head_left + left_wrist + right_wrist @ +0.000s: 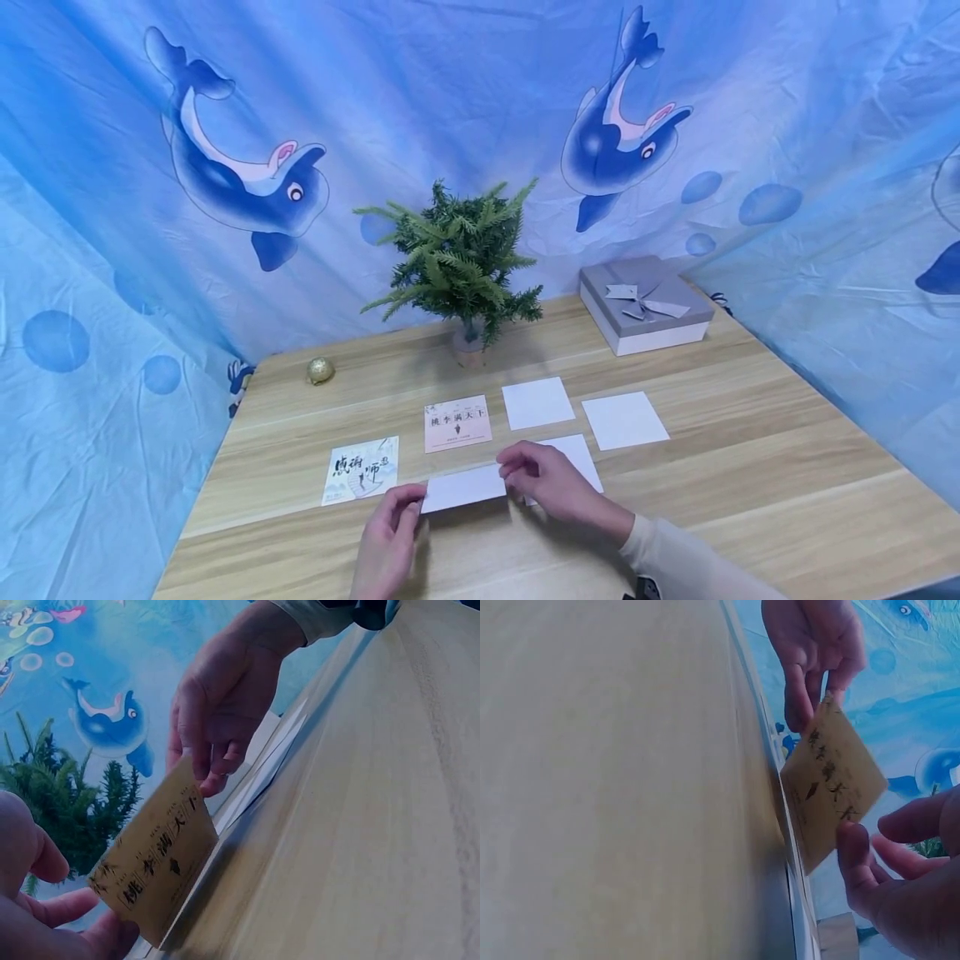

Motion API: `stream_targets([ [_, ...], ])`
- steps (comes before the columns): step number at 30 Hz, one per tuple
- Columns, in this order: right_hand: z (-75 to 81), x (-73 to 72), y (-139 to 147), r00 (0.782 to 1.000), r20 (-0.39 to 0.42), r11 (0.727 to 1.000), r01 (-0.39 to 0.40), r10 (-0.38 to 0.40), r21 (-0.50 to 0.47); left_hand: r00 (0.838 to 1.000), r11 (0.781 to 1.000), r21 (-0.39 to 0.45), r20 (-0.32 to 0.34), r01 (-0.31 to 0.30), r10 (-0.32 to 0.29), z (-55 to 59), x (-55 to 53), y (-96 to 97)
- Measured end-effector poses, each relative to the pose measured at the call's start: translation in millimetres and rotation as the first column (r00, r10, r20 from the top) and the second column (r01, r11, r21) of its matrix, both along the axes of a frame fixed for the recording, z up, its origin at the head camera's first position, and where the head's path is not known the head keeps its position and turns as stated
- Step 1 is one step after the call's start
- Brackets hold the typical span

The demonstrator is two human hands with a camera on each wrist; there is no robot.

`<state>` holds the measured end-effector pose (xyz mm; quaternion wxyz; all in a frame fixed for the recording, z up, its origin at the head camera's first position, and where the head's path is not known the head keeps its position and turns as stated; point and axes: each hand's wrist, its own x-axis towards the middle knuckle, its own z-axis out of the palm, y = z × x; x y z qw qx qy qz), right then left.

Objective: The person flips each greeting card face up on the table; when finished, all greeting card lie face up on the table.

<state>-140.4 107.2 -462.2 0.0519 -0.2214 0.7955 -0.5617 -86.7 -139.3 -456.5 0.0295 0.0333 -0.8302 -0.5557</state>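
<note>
Both hands hold one square card (465, 488) tilted above the near part of the table. Its white back faces the head camera. Both wrist views show its printed front (169, 859), with a row of dark Chinese characters. My left hand (388, 533) pinches the card at its left edge, and my right hand (551, 483) pinches it by the right edge. Under the right hand lies a blank white card (576, 457), partly covered. Beyond the held card is a pink printed card (457, 423); a pale card with brush lettering (362, 471) lies left of it.
Two more white cards (537, 402) (625, 421) lie right of the pink one. A small artificial fir tree (465, 258) stands at the back, with a gold ball (320, 370) to its left and a grey-lidded gift box (647, 304) to its right. Blue dolphin-printed cloth (465, 100) hangs behind the table.
</note>
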Motion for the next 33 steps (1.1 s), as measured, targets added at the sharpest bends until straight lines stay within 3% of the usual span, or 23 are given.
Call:
stream_targets([
  [9, 6.7, 1.4, -2.1, 0.997, -0.031, 0.997, 0.077, -0.076, 0.017, 0.999, 0.993, 0.114, -0.024, 0.031, -0.028, 1.1, -0.8, -1.3],
  [17, 8.7, 3.2, -2.6, 0.995, 0.005, 0.995, 0.098, -0.098, -0.007, 0.999, 0.990, 0.141, -0.036, -0.005, 0.010, 5.1, 0.6, -0.5],
  [22, 8.9, 3.1, -2.8, 0.992, -0.007, 0.992, 0.128, -0.128, 0.017, 0.998, 0.985, 0.170, -0.059, 0.014, -0.004, 5.8, 1.1, 0.2],
  [33, 7.3, 0.9, -4.5, 0.982, 0.035, 0.982, 0.187, -0.187, -0.005, 0.998, 0.992, 0.112, -0.050, 0.051, -0.046, 5.8, 2.0, 0.7],
])
